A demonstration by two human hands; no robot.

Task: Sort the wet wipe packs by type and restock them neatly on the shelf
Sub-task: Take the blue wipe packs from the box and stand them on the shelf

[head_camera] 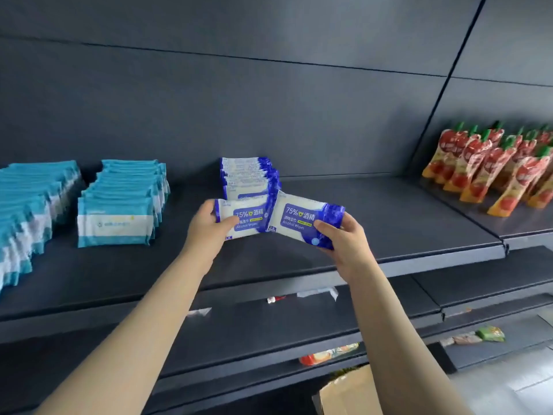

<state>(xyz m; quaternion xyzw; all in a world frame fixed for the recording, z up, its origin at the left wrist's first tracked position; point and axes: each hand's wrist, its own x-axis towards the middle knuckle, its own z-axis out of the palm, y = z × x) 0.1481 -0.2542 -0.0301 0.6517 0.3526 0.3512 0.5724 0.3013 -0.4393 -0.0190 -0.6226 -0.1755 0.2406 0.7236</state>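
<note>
The dark shelf (pixel 389 211) fills the middle of the frame, and you are working at its centre. At the left edge and left of centre, two rows of teal wipe packs (pixel 119 205) stand on edge, front to back; that type looks settled. At the right, on the neighbouring bay, red sauce pouches (pixel 490 169) stand well apart from your work and do not hinder it.

Just above your hands, the row of blue alcohol wipe packs (pixel 248 178) stands on edge, with bare shelf to its right. Your left hand (pixel 209 226) has its fingers curled round the left end of the front blue pack (pixel 248 218), thumb across its face. I judge it is squaring that pack at the head of the row. Your right hand (pixel 344 238) pinches the right end of a second blue pack (pixel 302 221), tilted, its left end touching the first, so it likely joins the same type. Whether either pack rests on the shelf I cannot tell.

Low in the frame, a cardboard box (pixel 347 393) and loose packets (pixel 490 333) on the lower shelves lie out of your way.
</note>
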